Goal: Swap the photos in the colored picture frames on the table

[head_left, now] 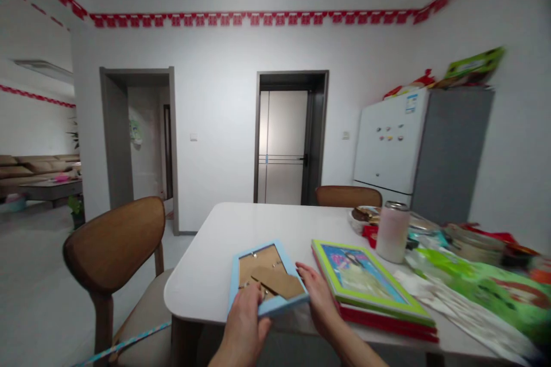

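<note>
A light blue picture frame [235,281] is held above the near edge of the white table, its back facing up. Its brown backing board [271,257] shows small metal clips, and a brown stand leg [279,284] lies across it. My left hand [247,312] grips the near left part, fingers over the back and thumb by the near edge. Along the right edge, my right hand [316,292] steadies the frame with its fingers bent round the side; its thumb is hidden. Just right of that hand, a green picture frame [370,275] lies face up on red frames [387,321].
The white table [202,264] has a pink-white can [393,232], a green plastic bag [486,287], white gloves or cloth [456,309] and containers crowded at its right. A brown chair [120,246] stands left, another chair [348,195] beyond. A fridge [387,143] stands behind.
</note>
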Demonstrator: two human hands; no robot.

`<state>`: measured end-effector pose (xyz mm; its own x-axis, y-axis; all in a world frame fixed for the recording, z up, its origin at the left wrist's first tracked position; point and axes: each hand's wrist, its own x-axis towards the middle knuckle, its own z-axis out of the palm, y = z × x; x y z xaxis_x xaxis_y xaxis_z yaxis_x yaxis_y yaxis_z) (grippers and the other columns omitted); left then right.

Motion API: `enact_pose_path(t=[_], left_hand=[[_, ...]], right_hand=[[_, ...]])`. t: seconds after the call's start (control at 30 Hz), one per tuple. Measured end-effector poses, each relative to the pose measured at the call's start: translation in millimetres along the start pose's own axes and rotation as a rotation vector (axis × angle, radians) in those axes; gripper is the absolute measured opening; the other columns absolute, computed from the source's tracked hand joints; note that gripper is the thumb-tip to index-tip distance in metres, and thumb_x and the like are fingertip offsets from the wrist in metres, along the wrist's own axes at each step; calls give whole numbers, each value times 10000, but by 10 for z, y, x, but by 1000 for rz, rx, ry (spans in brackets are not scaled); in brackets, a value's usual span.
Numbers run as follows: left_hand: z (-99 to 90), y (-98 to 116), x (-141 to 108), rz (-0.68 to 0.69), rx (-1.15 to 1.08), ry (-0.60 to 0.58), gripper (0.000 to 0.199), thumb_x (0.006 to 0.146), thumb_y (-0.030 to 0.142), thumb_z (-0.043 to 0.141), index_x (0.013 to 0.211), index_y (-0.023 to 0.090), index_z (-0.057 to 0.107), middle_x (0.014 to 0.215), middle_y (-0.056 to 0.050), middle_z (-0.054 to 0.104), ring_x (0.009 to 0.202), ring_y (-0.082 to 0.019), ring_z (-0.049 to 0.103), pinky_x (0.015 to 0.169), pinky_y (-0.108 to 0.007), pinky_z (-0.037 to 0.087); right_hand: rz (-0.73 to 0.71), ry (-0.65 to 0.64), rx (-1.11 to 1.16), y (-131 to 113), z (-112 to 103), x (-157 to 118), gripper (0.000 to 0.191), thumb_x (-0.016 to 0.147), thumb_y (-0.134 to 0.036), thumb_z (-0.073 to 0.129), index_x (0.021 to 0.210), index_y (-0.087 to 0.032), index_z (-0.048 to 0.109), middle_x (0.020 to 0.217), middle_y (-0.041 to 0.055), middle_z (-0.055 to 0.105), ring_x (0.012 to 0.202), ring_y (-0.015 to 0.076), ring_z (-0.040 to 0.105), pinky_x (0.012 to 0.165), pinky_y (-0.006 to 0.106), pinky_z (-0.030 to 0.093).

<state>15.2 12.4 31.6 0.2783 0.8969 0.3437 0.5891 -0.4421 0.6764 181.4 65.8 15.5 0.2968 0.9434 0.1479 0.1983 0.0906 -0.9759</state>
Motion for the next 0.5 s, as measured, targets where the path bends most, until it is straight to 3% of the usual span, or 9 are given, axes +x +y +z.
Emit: enact_pose_path(t=[0.1,0.13,0.2,0.27,0.33,0.4,0.5], left_hand=[[30,337,125,-8,-413,237,227,733,247,438,951,182,439,952,-63,571,932,-188,519,821,-307,397],[61,462,176,-6,-545,282,201,743,297,433,909,185,436,925,-63,578,904,-187,534,801,-305,412],[132,682,292,20,-753,333,246,718,356,471,892,191,415,908,-62,586,874,-184,555,782,-302,431],[203,828,427,47,-881,371,346,690,331,518,975,191,380,997,-74,570,927,-176,546,813,-291,423],[300,893,572,19,-903,334,442,716,271,502,1102,180,308,1108,-93,526,989,-158,522,849,-270,404],[459,905,701,-49,-807,183,467,774,215,426,1192,147,229,1153,-110,505,1001,-135,519,854,-239,399],[804,904,817,-108,-636,-8,434,803,135,346,1218,91,226,1168,-122,502,1025,-113,504,850,-195,389]], right_hand=[[194,-219,360,-85,124,-396,497,735,-517,352,1103,-201,460,984,95,609,837,205,588,648,325,462],[175,-257,439,-154,151,-475,516,721,-532,374,1107,-200,460,958,95,619,819,208,591,634,326,463],[68,-197,529,-324,70,-521,545,689,-522,438,1137,-212,440,963,75,622,827,199,587,653,307,460],[1,-69,480,-478,-240,-419,587,666,-465,489,1191,-221,391,986,51,620,848,191,580,680,286,455],[33,81,256,-559,-721,-216,587,667,-414,480,1200,-182,400,961,54,632,833,196,584,675,273,453],[54,178,-11,-550,-1233,17,530,663,-331,460,1158,-141,463,973,71,630,811,197,586,653,260,448],[29,147,-256,-417,-1797,283,460,658,-290,433,1076,-131,542,921,59,649,751,181,589,618,243,437]])
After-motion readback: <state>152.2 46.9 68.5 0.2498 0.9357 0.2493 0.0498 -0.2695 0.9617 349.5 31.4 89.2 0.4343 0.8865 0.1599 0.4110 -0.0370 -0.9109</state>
